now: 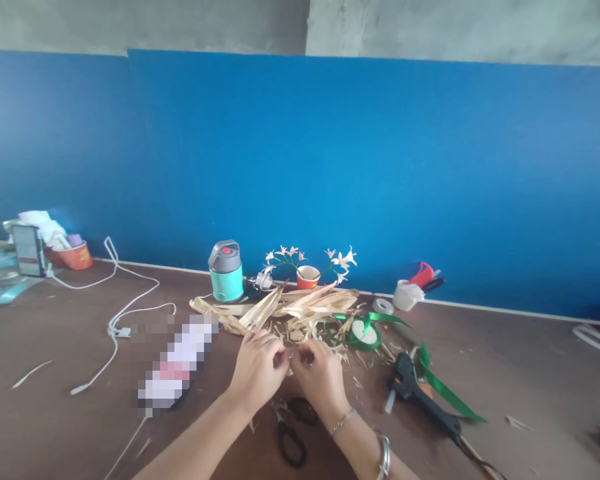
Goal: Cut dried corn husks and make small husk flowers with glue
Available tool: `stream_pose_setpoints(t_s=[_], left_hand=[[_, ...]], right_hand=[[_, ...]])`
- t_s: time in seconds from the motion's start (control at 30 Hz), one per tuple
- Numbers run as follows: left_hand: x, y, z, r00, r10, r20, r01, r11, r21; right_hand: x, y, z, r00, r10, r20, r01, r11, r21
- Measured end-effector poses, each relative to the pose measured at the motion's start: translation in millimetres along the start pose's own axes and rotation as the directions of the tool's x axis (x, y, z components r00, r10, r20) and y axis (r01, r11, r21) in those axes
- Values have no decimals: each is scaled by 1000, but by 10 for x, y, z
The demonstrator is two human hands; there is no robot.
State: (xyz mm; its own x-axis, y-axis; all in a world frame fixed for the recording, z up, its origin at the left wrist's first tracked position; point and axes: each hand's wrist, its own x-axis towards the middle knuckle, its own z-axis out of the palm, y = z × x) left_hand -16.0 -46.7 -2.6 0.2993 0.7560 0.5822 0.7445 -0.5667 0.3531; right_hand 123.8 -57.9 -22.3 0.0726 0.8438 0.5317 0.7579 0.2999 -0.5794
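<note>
Husks [290,308] lie heaped on the bench [505,380]; just before them I see left hand [257,365] and right hand [321,375] meeting, fingertips pinched on a small pale scrap [290,363]. Behind, a red cup [307,277] holds white flowers [343,259]; the teal flask [226,275] is lidded.

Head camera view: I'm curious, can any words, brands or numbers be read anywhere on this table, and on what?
No text can be read as it stands.
Orange tub: pale marks on its side, too blurred to read.
Grey box beside it: front panel too small to read.
Red cup: any print too small to tell.
Flat pixelated object: unreadable.
</note>
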Motion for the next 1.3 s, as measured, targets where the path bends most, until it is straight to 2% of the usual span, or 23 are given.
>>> stream_pose_setpoints(t_s=[0.13, 0.27, 0.4, 0.53, 0.77, 0.9, 1.07, 1.17, 1.3], left_hand=[[3, -44, -12, 999, -46, -18, 46, 999, -8], [3, -65, -37, 999, -44, 29, 45, 998, -46], [-1, -40, -34, 997, -35, 67, 39, 997, -60], [1, 21, -17, 997, -56, 53, 57, 998, -11], [-1, 44, -27, 996, -90, -3, 90, 990, 105], [-1, -13, -55, 992, -124, -23, 125, 991, 48], [-6, -21, -44, 996, -69, 57, 73, 996, -56], [-6, 11, -19, 997, -39, 71, 42, 999, -32], [-6, 77, 1, 999, -38, 35, 36, 998, 42]], right_hand=[[27, 25, -32, 998, -41, -41, 42, 999, 24], [47, 31, -40, 986, -169, 7, 166, 975, 151], [40, 35, -12, 978, -209, 25, 203, 966, 158], [17, 33, 3, 979, -203, 9, 201, 975, 94], [13, 50, -1, 992, -121, -31, 120, 993, -9], [31, 80, -1, 996, -85, 2, 85, 996, 38], [37, 55, -15, 985, -155, 71, 148, 985, 88], [26, 42, -10, 985, -162, 64, 160, 987, 31], [-2, 28, 11, 991, -132, -3, 132, 990, -48]])
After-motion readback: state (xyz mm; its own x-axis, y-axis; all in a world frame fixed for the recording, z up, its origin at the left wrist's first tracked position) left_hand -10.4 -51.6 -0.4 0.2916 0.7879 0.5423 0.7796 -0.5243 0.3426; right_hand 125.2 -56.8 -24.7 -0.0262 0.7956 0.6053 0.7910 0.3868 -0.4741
